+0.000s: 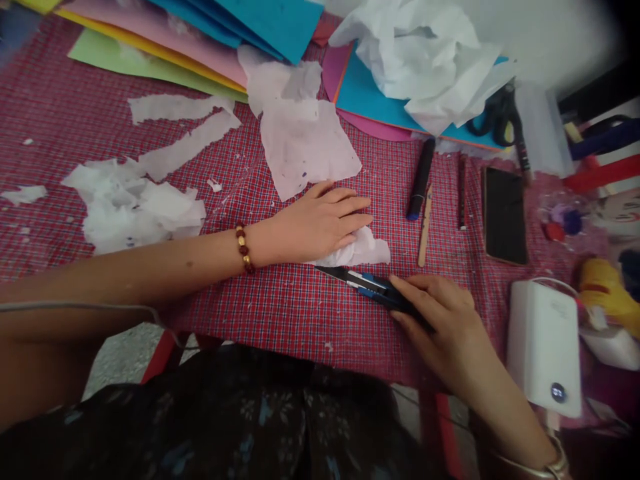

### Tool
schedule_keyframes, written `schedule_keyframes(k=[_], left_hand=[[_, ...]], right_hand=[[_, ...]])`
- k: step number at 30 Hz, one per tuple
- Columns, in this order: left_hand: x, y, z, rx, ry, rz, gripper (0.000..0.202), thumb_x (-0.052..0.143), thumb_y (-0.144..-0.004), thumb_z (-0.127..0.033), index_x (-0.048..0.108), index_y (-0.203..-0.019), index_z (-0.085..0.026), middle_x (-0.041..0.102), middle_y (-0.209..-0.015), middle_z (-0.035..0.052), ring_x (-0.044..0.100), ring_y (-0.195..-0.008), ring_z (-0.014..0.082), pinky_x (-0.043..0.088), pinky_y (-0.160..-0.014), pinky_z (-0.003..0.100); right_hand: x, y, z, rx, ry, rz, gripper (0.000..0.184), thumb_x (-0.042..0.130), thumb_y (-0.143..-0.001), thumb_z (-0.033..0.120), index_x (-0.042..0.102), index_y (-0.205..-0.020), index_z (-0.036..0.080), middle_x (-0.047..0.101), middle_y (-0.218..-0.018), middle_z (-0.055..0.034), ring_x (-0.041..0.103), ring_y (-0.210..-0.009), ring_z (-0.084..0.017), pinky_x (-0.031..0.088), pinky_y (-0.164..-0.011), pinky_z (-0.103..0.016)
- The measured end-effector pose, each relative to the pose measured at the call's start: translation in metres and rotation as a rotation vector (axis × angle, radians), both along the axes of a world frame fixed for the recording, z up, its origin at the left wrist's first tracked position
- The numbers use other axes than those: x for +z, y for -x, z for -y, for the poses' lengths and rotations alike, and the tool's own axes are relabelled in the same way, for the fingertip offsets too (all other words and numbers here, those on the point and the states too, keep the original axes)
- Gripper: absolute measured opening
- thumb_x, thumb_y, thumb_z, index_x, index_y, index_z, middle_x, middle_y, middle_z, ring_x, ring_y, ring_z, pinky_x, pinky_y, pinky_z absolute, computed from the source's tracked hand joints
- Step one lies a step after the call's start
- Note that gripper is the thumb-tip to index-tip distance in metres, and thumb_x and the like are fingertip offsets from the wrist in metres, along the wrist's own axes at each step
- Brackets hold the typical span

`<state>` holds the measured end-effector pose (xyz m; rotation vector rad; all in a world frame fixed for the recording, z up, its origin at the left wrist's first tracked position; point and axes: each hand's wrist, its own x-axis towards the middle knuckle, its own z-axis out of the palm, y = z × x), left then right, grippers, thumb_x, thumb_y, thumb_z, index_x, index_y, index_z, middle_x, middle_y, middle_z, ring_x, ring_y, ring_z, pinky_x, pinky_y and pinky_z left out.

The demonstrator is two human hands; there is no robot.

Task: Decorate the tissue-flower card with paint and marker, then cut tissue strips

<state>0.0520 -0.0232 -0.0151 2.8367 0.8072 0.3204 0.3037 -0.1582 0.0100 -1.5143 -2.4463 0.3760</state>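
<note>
My left hand (325, 223) lies flat with its fingers stretched out over a piece of white paper (370, 249), hiding much of it. A blue and black box cutter (373, 285) is gripped in my right hand (443, 323), its blade out and pointing left toward the paper's lower edge. Whether the blade touches the paper I cannot tell. Just beyond my left hand lies a torn white sheet (305, 143). Crumpled paper scraps (135, 207) are heaped to the left, with torn paper strips (187, 137) above them.
Coloured sheets (240, 27) and crumpled white paper (425, 60) lie at the back. Right of my left hand are a marker (421, 179), a wooden stick (425, 227), a pencil (462, 193) and a phone (505, 215). Scissors (505, 123) and a white power bank (545, 347) lie farther right.
</note>
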Motion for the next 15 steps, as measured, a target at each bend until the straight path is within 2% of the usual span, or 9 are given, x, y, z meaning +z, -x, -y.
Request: schedule_keyframes(k=[5,11,15], left_hand=[[0.002,0.002,-0.005,-0.013,0.072,0.039,0.039,0.047,-0.102,-0.036,0.056,-0.138,-0.024,0.051,-0.151,0.0067,0.042,-0.139,0.0264,0.023,-0.117,0.047],[0.011,0.008,-0.011,-0.039,0.223,0.120,0.042,0.036,-0.106,-0.039,0.061,-0.133,-0.019,0.056,-0.147,0.0079,0.045,-0.137,0.0240,0.026,-0.116,0.043],[0.008,0.008,-0.014,-0.041,0.238,0.146,0.042,0.036,-0.105,-0.042,0.063,-0.131,-0.023,0.056,-0.146,0.0067,0.045,-0.137,0.0239,0.027,-0.115,0.044]], right_hand=[[-0.003,-0.004,0.001,-0.025,-0.017,-0.023,0.040,0.055,-0.097,0.026,0.058,-0.137,0.024,0.066,-0.113,-0.0122,0.062,-0.102,-0.031,0.050,-0.082,-0.049],[-0.003,-0.002,-0.007,-0.030,-0.037,-0.028,0.038,0.057,-0.097,0.025,0.058,-0.134,0.023,0.066,-0.114,-0.0122,0.062,-0.103,-0.031,0.050,-0.084,-0.050],[-0.002,-0.002,-0.012,-0.025,-0.025,-0.015,0.037,0.057,-0.096,0.026,0.059,-0.133,0.023,0.065,-0.114,-0.0126,0.062,-0.104,-0.032,0.050,-0.085,-0.051]])
